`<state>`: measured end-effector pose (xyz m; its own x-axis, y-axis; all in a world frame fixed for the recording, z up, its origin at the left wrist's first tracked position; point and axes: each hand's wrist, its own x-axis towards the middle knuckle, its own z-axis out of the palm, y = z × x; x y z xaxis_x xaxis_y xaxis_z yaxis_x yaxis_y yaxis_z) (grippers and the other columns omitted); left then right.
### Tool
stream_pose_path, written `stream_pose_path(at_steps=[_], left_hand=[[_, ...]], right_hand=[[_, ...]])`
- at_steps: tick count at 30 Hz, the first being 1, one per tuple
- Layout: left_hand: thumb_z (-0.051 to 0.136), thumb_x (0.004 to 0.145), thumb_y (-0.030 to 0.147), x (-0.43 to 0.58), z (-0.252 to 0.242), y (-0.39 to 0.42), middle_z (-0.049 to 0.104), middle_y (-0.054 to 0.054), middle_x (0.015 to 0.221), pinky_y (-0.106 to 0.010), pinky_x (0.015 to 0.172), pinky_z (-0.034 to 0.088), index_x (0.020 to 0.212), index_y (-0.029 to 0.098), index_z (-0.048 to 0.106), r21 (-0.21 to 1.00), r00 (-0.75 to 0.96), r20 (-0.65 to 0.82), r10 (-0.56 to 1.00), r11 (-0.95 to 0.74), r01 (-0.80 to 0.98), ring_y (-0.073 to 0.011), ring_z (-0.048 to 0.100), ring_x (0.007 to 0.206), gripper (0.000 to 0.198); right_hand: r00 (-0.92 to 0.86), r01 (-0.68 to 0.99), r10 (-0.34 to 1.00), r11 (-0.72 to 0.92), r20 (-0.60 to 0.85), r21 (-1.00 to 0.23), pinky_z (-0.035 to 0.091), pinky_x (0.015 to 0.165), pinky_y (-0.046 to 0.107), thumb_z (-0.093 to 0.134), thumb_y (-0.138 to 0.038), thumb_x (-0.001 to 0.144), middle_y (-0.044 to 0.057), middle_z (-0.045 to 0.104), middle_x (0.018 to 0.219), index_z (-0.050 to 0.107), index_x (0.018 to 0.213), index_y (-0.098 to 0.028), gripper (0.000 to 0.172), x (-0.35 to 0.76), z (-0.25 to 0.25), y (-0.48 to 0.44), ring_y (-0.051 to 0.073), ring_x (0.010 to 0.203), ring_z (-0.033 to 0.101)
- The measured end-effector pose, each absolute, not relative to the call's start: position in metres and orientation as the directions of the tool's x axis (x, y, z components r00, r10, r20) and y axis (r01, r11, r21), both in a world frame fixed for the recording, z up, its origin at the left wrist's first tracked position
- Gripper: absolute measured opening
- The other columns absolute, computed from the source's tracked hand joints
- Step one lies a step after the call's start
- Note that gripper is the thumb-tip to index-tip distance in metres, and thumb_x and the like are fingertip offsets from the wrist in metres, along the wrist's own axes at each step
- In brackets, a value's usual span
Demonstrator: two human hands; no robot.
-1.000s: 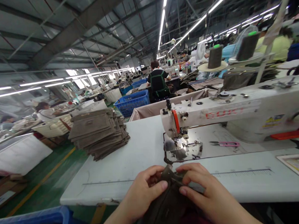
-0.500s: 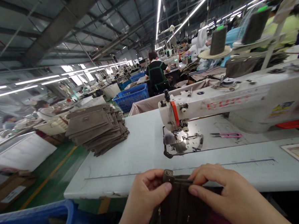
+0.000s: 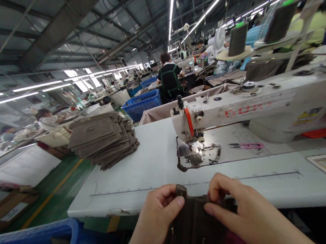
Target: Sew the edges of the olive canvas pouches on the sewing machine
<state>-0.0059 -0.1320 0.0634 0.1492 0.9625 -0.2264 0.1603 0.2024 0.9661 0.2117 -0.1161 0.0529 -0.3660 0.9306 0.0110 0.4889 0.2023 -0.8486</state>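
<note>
A dark brown fabric piece point(image 3: 197, 222) hangs between my hands at the table's front edge. My left hand point(image 3: 159, 215) pinches its upper left corner, where a small folded tab point(image 3: 181, 190) sticks up above the thumb. On the other side my right hand point(image 3: 234, 205) grips the top edge between thumb and fingers. The lower part of the piece runs out of view at the bottom. Beyond the hands stands a white sewing machine point(image 3: 233, 109), its needle area over a shiny metal plate point(image 3: 200, 156).
Pink-handled thread snips point(image 3: 247, 146) lie under the machine arm. A stack of brown fabric pieces point(image 3: 98, 140) sits at the table's left. A blue basket point(image 3: 73, 232) stands at lower left, another blue basket point(image 3: 142, 104) ahead. A co-worker point(image 3: 170, 78) sits beyond, back turned.
The folded tab has tilted and turned in my left fingers. My right hand's fingers have risen slightly and bunched at the fabric's top edge. The view has shifted a little.
</note>
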Motion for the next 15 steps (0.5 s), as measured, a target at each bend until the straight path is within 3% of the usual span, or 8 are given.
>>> stream_pose_path(at_steps=[2,5,7,9,12,15], left_hand=[[0.062,0.085,0.028,-0.012,0.074,-0.122,0.064,-0.002,0.083,-0.024,0.070,0.043,0.090,0.014,0.065,0.954,0.245,-0.242,0.939,0.184,0.236,-0.0159,0.056,0.078,0.015],[0.056,0.087,0.027,-0.023,0.089,-0.094,0.063,-0.001,0.084,-0.024,0.071,0.044,0.091,0.014,0.063,0.909,0.409,-0.247,0.878,0.063,0.412,-0.0155,0.056,0.079,0.015],[0.053,0.087,0.023,-0.028,0.090,-0.070,0.065,-0.001,0.086,-0.024,0.072,0.045,0.094,0.015,0.063,0.816,0.459,-0.239,0.856,-0.079,0.573,-0.0161,0.058,0.081,0.014],[0.052,0.085,0.018,-0.028,0.079,-0.043,0.067,-0.002,0.089,-0.026,0.074,0.047,0.096,0.016,0.062,0.711,0.456,-0.201,0.867,-0.191,0.677,-0.0172,0.060,0.082,0.015],[0.056,0.080,0.013,-0.021,0.049,-0.003,0.066,-0.002,0.086,-0.030,0.075,0.047,0.098,0.017,0.059,0.606,0.368,-0.077,0.927,-0.250,0.755,-0.0194,0.061,0.082,0.018],[0.059,0.079,0.011,-0.008,0.023,0.035,0.066,-0.006,0.092,-0.037,0.082,0.047,0.101,0.017,0.058,0.489,0.294,0.074,0.953,-0.291,0.822,-0.0232,0.061,0.090,0.023]], right_hand=[[-0.496,0.370,0.868,0.247,0.035,-0.896,0.045,0.065,0.023,0.060,-0.017,0.079,-0.004,0.065,0.079,0.061,0.085,-0.025,0.010,0.210,0.058,-0.116,0.014,0.074,0.059],[-0.675,0.132,0.715,0.360,0.182,-0.923,0.048,0.076,0.021,0.047,-0.006,0.082,-0.002,0.070,0.096,0.068,0.104,-0.025,0.036,0.201,0.057,-0.110,0.012,0.086,0.064],[-0.706,0.086,0.655,0.457,0.269,-0.885,0.048,0.083,0.020,0.042,0.001,0.081,-0.002,0.071,0.104,0.067,0.111,-0.025,0.047,0.192,0.045,-0.099,0.011,0.095,0.065],[-0.700,0.238,0.645,0.617,0.308,-0.750,0.049,0.084,0.021,0.048,0.001,0.080,-0.002,0.071,0.104,0.066,0.113,-0.025,0.046,0.183,0.028,-0.083,0.011,0.093,0.065],[-0.712,0.491,0.608,0.789,0.351,-0.370,0.051,0.076,0.029,0.062,-0.012,0.084,0.000,0.069,0.091,0.068,0.107,-0.026,0.028,0.172,0.004,-0.049,0.017,0.083,0.063],[-0.711,0.554,0.597,0.801,0.372,-0.226,0.049,0.084,0.041,0.060,-0.018,0.089,0.008,0.065,0.100,0.069,0.106,-0.022,0.019,0.170,-0.005,-0.012,0.025,0.097,0.059]])
